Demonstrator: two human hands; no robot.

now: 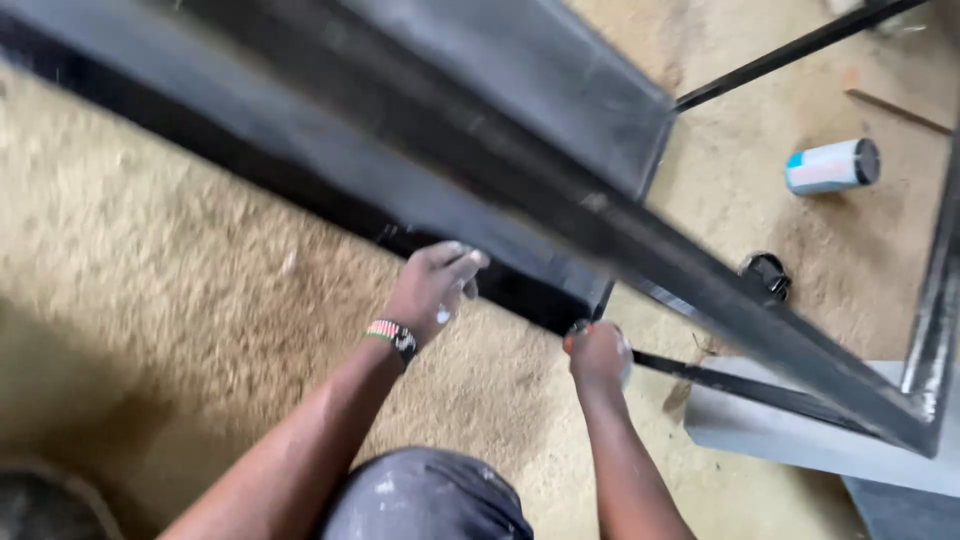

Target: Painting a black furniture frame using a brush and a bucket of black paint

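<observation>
Pressing its spread fingers against the near edge of the black metal frame (420, 140), the left hand (432, 288) is risking a pinch, while the right hand (598, 352) is seemingly closing around something small.

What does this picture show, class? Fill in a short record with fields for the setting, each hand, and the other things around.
Setting: sawdust-covered floor under a large black metal frame
Left hand: fingers spread against the frame's lower panel edge; beaded wristband on the wrist
Right hand: closed in a fist at the panel's lower corner, gripping something small that cannot be made out
Nearby: white cylindrical can with blue band lying on its side; small black object on the floor; grey flat slab at the right
Sharpness: frame blurred
</observation>
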